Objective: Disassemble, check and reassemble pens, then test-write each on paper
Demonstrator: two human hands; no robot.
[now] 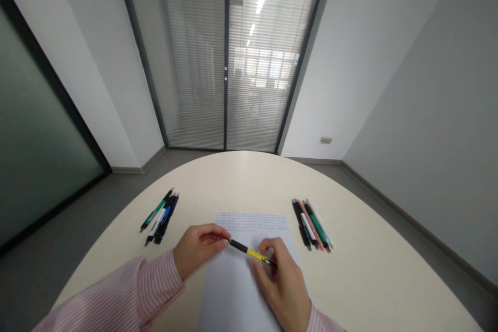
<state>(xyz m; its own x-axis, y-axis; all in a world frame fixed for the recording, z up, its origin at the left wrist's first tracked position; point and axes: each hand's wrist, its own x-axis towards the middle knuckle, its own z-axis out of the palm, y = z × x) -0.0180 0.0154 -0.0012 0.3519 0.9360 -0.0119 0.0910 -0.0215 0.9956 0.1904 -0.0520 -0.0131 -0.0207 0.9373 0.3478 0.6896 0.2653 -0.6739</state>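
Observation:
A yellow and black pen (251, 252) is held slantwise between both hands, above the paper. My left hand (201, 248) pinches its black tip end between thumb and fingertips. At the other end, my right hand (283, 282) has curled fingers around the black clip end. Beneath them lies a white sheet of paper (229, 290), with lines of small writing across its top part. The lower edge of the sheet runs out of view.
To the left on the round cream table (245, 181) lies a loose group of several pens (161, 218). A row of several pens (312, 224), among them a pink and a green one, lies right of the paper. Glass panels with blinds (225, 62) stand beyond the table.

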